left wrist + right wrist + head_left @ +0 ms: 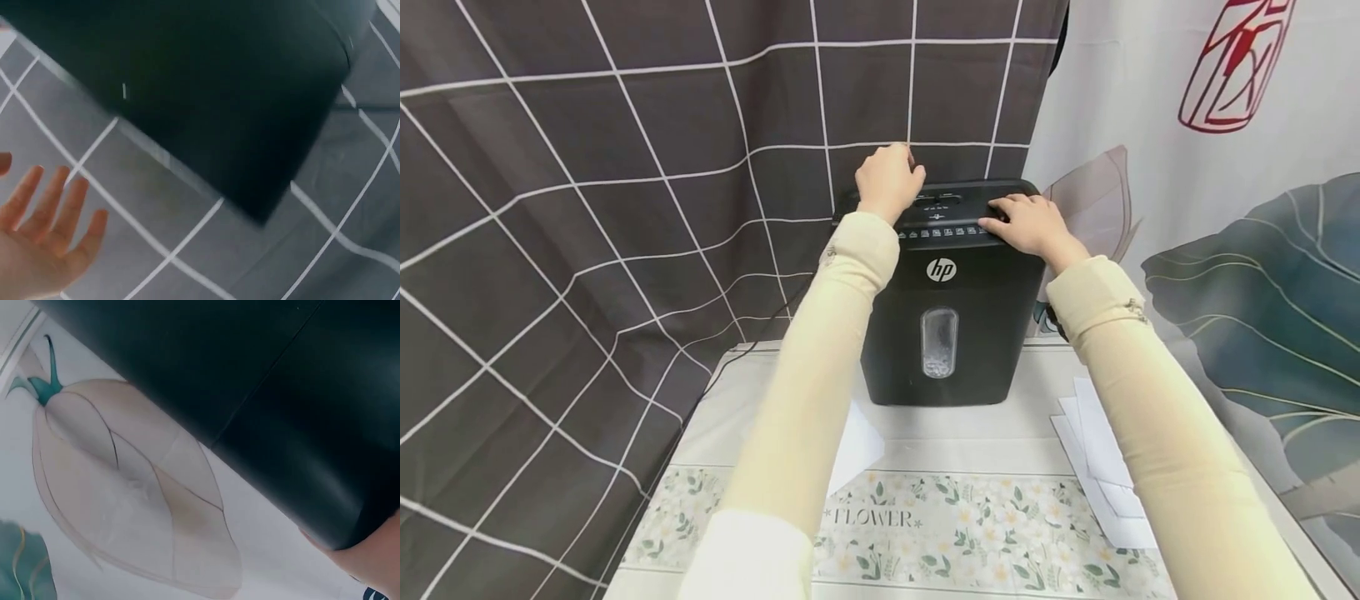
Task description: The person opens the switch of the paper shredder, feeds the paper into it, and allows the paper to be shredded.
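Note:
A black HP paper shredder (902, 325) stands upright at the back of the table, with shreds behind its small front window (938, 354). My left hand (889, 179) is raised over the left part of its top in the head view. In the left wrist view that hand (47, 237) has its fingers spread and holds nothing, beside the shredder's dark body (206, 87). My right hand (1030, 223) rests on the right end of the shredder's top. The right wrist view shows part of this hand (369, 559) against the corner of the black casing (250, 394).
White paper sheets (1108, 467) lie on the right of the table, and another white sheet (856, 446) is partly under my left sleeve. A dark cord (718, 371) runs down the left side. Grid-patterned grey curtain (677, 125) hangs behind and left, white patterned curtain (1150, 100) right.

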Demonstrator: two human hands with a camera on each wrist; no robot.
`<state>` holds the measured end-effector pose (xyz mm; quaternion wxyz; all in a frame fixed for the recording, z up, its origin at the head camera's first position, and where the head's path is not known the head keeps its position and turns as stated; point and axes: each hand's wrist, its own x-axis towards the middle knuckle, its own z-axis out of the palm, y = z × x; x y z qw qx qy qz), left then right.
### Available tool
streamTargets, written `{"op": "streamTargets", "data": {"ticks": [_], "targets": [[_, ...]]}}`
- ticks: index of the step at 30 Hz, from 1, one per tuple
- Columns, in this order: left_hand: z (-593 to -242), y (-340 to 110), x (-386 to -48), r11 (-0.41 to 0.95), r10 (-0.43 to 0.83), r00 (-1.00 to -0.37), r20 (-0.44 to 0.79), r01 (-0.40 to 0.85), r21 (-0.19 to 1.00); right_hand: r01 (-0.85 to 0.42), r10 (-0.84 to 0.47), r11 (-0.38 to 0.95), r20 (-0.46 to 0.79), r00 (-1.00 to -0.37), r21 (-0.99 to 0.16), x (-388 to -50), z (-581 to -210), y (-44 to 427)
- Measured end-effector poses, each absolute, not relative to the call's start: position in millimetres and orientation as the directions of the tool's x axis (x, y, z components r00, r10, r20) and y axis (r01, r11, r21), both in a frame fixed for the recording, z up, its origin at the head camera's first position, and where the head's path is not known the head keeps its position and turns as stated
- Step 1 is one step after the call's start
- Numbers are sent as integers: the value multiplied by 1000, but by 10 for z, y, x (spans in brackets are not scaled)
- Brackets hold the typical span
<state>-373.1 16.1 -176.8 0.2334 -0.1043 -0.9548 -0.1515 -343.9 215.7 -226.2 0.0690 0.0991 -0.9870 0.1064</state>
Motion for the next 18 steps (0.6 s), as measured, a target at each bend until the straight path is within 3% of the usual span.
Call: {"op": "streamTargets", "data": {"ticks": [8, 13, 18], "targets": [[-1943, 380, -3802, 977, 170, -812, 559, 213, 13, -175, -143, 964, 161, -976, -202, -3384, -2324, 2204], [-2007, 484, -3852, 981, 101, -884, 457, 164, 101, -166, -129, 962, 176, -976, -215, -3391, -2333, 2192], [-2069, 506, -3932, 991, 77, -949, 305, 107, 83, -165, -126, 962, 183, -975, -216, -3422, -2320, 2151]]}}
